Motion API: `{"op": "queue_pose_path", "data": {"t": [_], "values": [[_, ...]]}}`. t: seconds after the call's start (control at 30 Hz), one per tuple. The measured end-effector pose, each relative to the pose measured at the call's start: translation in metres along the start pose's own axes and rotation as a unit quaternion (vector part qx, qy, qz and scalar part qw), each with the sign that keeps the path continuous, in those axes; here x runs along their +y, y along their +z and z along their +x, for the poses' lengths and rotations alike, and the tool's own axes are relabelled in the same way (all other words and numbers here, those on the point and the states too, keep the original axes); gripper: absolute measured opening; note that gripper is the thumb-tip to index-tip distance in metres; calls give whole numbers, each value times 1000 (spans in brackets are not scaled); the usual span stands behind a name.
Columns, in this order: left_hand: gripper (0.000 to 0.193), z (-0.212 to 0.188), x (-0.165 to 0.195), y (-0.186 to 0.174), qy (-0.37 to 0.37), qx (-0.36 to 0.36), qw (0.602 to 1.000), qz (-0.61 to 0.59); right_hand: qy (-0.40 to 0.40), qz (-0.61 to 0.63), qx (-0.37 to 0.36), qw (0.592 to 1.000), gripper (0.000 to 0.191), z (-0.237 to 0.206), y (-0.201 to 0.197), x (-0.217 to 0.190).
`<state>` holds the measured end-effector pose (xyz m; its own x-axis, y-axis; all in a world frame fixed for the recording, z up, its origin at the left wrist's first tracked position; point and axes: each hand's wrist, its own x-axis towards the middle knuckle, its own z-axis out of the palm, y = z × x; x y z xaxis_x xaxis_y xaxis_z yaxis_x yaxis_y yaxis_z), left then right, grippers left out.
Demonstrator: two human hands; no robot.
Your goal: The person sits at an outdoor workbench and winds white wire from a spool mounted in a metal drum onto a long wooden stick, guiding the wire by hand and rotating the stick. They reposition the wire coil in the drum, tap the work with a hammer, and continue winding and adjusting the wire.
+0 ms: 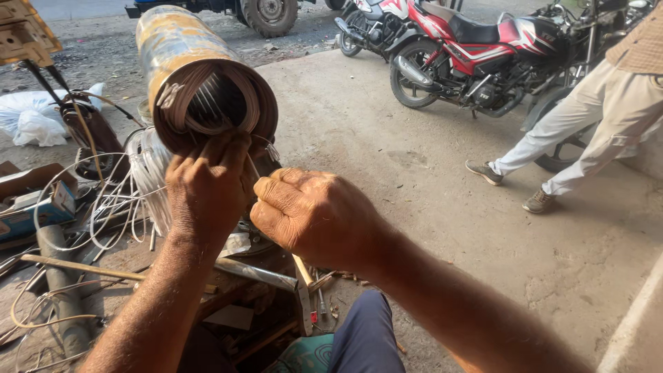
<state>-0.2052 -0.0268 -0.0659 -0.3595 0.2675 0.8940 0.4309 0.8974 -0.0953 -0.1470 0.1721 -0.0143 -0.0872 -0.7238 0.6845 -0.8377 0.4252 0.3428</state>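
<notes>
Outdoor concrete yard, workshop clutter along the left side, street at the far edge.

1. Knee in blue cloth (pixel 364 338), bottom edge, with a hammer (pixel 302 290) lying just past it on the ground.
2. Right hand (pixel 314 217): closed in a fist; what it grips is hidden, so I cannot tell the contents.
3. Left hand (pixel 207 186): fingers curled up against the lower rim of the motor cylinder (pixel 183 62), touching the winding there; whether it pinches a strand cannot be told.
4. Copper winding (pixel 214 103): coils seated inside the cylinder's open end, several strands loose at the rim. Judged partly done: slots look filled, ends untied.
5. Loose white wire (pixel 103 200), cardboard box (pixel 41 200) and pipe (pixel 62 304), left of the hands.
6. White sacks (pixel 31 121), far left.
7. Another person's legs (pixel 587 131), right side.
8. Red motorcycle (pixel 476 52), far edge, beside a vehicle wheel (pixel 269 14).
</notes>
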Motion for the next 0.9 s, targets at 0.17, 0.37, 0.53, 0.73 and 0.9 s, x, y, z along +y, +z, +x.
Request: {"op": "queue_pose_path", "data": {"t": [0.17,0.37,0.53,0.73,0.9], "values": [[26,-5,5,-18,58,12,997,-49,20,-3,-25,999,11,0,-5,-9],[24,-11,-6,-12,87,-10,996,-16,23,37,10,999,16,8,-8,-9],[24,-8,-13,3,64,-53,996,43,44,-21,-66,997,3,20,13,5],[32,0,-10,-9,63,-1,998,2,27,-22,17,999,8,5,26,8],[31,-6,-6,-15,63,-14,996,-53,81,-1,41,996,9,-14,29,1]]}}
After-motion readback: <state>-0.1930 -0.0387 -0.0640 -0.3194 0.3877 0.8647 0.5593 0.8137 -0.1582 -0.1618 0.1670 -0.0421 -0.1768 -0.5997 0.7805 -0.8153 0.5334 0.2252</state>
